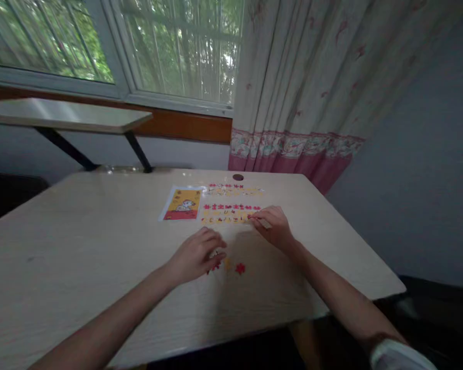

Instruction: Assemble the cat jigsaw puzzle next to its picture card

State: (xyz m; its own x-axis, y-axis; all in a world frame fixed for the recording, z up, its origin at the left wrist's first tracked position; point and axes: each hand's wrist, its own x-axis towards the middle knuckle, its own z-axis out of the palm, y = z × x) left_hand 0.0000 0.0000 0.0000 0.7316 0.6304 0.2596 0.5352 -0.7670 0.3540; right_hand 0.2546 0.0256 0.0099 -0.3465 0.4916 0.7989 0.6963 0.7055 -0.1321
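Note:
Small jigsaw puzzle pieces lie in several rows, red pieces and yellow pieces among them. At the right end of the lowest row my right hand pinches a small red puzzle piece between thumb and fingertips. My left hand hovers nearer the front edge, its fingers bent and apart from the thumb, with nothing visibly held. Beneath its thumb a dark red piece partly shows. Just right of that lie a yellow piece and a loose red piece.
Left of the rows lies a picture card with a white cartoon animal on yellow and red. The pale wooden table has a round dark cable hole at its back. A raised shelf stands at the back left, below the window; a curtain hangs behind.

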